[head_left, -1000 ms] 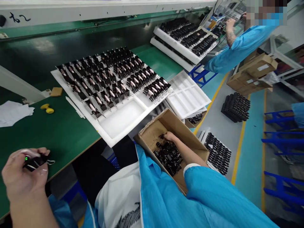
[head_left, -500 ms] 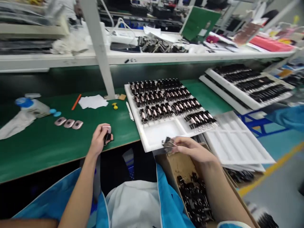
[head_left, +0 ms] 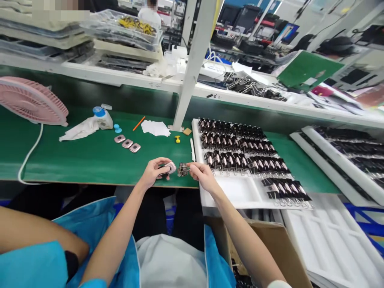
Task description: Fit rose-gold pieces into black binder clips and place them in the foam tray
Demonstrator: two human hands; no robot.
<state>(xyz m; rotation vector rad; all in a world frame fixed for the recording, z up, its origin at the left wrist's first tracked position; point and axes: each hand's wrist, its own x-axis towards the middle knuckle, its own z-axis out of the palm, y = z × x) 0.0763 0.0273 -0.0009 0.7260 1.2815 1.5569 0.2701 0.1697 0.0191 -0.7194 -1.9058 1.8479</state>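
Observation:
My left hand [head_left: 151, 173] is closed around a small pink rounded-square casing [head_left: 172, 166] with a dark round centre. Something black shows under the fingers, but I cannot make out what it is. Just to the right, my right hand [head_left: 203, 175] pinches a black binder clip [head_left: 183, 169] by its wire handles, its jaw end towards the casing with a small gap between. Three similar casings [head_left: 127, 143] lie in a row on the green bench. Beside my right hand, a white foam tray [head_left: 237, 190] holds rows of binder clips clamped on pink casings.
A pink fan [head_left: 31, 100], a blue-capped bottle [head_left: 103, 118], an orange stick [head_left: 139, 123] and white paper [head_left: 155, 128] occupy the bench. A white post [head_left: 192, 60] rises at its back. Stacked trays [head_left: 339, 160] stand right, above a cardboard box [head_left: 276, 248]. A neighbour's arm [head_left: 36, 228] reaches in at left.
My right hand has brought the binder clip from above the cardboard box over to my left hand, which now presents the casing towards it. The view has swung left, bringing the fan into sight.

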